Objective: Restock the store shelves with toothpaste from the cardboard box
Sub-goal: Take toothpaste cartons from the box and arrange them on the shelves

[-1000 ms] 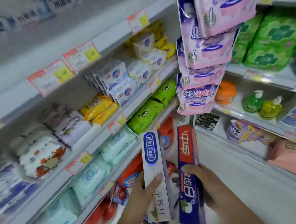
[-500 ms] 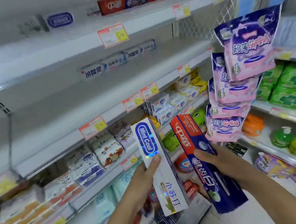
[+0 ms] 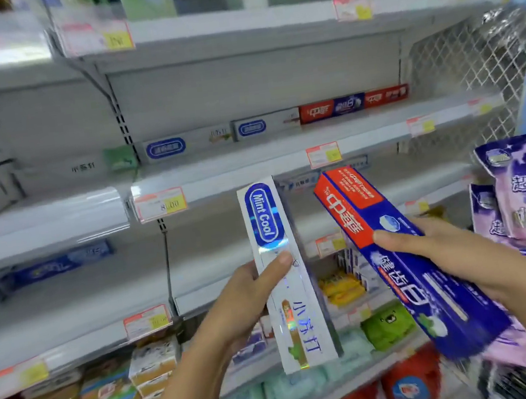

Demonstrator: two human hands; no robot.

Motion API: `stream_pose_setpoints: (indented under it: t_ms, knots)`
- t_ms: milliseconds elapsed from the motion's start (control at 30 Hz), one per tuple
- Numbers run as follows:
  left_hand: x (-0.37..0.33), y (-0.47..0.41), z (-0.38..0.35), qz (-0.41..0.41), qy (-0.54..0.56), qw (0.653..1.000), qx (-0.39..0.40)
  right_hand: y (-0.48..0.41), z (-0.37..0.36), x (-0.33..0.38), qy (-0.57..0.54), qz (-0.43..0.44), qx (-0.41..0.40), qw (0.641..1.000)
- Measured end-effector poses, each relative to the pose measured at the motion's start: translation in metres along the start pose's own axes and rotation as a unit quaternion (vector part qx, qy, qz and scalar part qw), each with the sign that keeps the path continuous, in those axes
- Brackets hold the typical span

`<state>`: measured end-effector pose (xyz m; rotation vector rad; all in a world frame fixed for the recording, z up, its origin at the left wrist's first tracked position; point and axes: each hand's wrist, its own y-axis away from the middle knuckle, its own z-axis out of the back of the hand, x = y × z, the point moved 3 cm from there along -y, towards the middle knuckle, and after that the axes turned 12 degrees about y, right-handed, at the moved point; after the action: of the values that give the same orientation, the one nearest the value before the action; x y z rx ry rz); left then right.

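1. Progress: toothpaste shelf carries one thin back row of boxes; front bare, so restocking looks early (cardboard box not in view).
2. Left grip wraps white Mint Cool box mid-length.
3. Right grip holds red-and-blue box likewise; both boxes are in front of the shelves, neither placed yet.

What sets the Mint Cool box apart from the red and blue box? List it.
Colour: the Mint Cool box is white with a blue oval label; the red and blue box is red above, blue below.
Pose: the Mint Cool box stands nearly upright; the red and blue box tilts more.
Grip: the left hand holds the Mint Cool box, the right hand the red and blue box.
Both are long cartons.
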<state>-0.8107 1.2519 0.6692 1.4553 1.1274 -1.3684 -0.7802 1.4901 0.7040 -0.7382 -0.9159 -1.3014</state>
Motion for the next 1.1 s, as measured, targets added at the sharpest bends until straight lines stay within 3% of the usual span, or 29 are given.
stream_pose_setpoints:
  t_ms: [233, 600, 733, 1000, 1100]
  knots:
    - [-0.072, -0.008, 0.043, -0.030, -0.052, 0.997, -0.056, -0.067, 0.049, 0.058, 0.038, 0.013, -0.073, 0.997]
    - [-0.150, -0.020, 0.087, -0.063, -0.161, 0.979, -0.105, -0.180, 0.060, 0.088, -0.098, -0.012, -0.146, 0.984]
    - [-0.183, -0.028, 0.094, -0.067, -0.287, 0.950, -0.105, -0.197, 0.058, 0.092, -0.109, -0.015, -0.169, 0.979]
    - [-0.217, -0.084, 0.114, -0.089, -0.343, 0.932, -0.077, -0.213, 0.070, 0.090, -0.041, -0.026, -0.153, 0.987]
    - [-0.224, -0.106, 0.127, -0.106, -0.409, 0.903, -0.080, -0.216, 0.078, 0.096, -0.031, -0.032, -0.147, 0.988]
